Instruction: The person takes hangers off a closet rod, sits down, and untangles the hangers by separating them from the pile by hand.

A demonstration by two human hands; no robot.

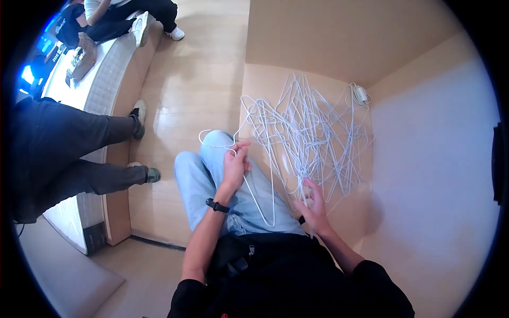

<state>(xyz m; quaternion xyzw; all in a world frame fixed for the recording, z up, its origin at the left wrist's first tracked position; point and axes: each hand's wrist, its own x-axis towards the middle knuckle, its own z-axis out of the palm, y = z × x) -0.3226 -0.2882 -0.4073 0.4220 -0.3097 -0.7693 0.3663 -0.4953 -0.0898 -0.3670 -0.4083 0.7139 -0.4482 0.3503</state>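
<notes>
Wrapped round a thin white cord (261,211), my left hand (236,165) is closed above my knee. A loop of that cord hangs below it, and another loop rises at its upper left. My right hand (315,205) is at the near end of a large tangled heap of white cord (307,127). Its thumb and fingers are apart, with strands passing close to them; a firm grip is not visible. The heap lies spread over a light wooden surface, many strands crossing each other.
A white plug-like block (360,95) with coiled cord lies at the heap's far right corner. Walls (435,138) stand behind and to the right. On the left, one person (69,132) stands and another sits on a mattress-like platform (108,85). My bent knees (212,146) are beside the heap.
</notes>
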